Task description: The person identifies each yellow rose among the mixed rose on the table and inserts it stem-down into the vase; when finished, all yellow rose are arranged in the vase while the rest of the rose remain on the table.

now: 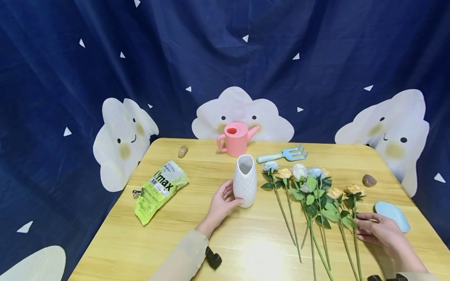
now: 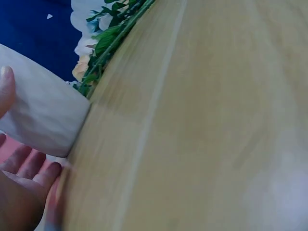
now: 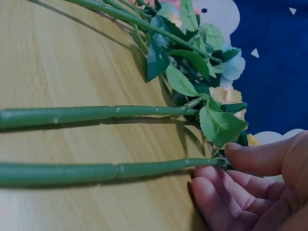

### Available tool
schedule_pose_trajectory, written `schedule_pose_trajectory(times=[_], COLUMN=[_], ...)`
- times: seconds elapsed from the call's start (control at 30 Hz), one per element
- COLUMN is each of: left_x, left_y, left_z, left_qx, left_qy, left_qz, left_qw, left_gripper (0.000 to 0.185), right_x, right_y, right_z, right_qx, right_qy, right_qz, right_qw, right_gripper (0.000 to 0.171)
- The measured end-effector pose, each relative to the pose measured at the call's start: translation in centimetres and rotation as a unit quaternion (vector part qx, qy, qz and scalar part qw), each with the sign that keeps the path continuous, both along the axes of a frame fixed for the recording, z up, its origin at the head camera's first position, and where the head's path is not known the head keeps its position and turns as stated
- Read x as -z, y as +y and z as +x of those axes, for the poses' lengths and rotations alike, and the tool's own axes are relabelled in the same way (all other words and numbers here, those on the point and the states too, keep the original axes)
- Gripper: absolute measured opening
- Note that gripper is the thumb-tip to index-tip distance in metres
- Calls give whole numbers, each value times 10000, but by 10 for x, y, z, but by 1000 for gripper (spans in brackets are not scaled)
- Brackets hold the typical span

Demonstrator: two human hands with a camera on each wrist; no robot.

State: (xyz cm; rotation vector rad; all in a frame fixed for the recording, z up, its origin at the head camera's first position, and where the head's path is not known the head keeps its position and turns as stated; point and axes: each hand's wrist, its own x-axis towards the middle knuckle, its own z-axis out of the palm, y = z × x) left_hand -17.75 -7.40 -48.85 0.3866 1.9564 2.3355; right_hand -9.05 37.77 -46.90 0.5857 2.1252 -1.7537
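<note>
A white textured vase [image 1: 245,181] [image 2: 43,115] stands upright mid-table. My left hand [image 1: 233,200] [image 2: 24,127] grips its lower left side, thumb on the front and fingers [image 2: 31,166] curled behind. To its right, several artificial roses [image 1: 309,187] lie flat, blooms pointing away from me. My right hand [image 1: 359,223] [image 3: 220,167] pinches the green stem [image 3: 106,169] of the rightmost yellow rose [image 1: 353,190], just below its leaves. The stem still lies on the wooden table [image 1: 246,242].
A pink watering can [image 1: 234,139] and a light blue hand rake [image 1: 283,155] sit at the back. A green bag [image 1: 159,190] lies to the left. Two stones [image 1: 183,151] [image 1: 369,180] and a pale blue oval object [image 1: 393,215] are also on the table.
</note>
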Motion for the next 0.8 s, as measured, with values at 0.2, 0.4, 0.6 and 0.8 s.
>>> schedule_pose_trajectory(times=[0.2, 0.4, 0.6, 0.8], left_x=[16, 30, 35, 35], left_y=[4, 4, 3, 2], left_z=[-8, -13, -14, -14], left_qx=[9, 20, -3, -47], left_qy=[-134, -28, 205, 246], left_qz=[110, 136, 74, 153], left_qw=[9998, 9999, 9998, 9996], left_gripper=[77, 80, 77, 76], right_x=[3, 3, -3, -19], right_y=[-1, -1, 8, 18], right_z=[-1, -5, -2, -1], right_qx=[170, 194, 293, 296], right_qy=[-18, -18, 322, 1121], right_qz=[-34, -20, -435, -890], right_qw=[9998, 9998, 9981, 9893], right_gripper=[46, 29, 12, 25])
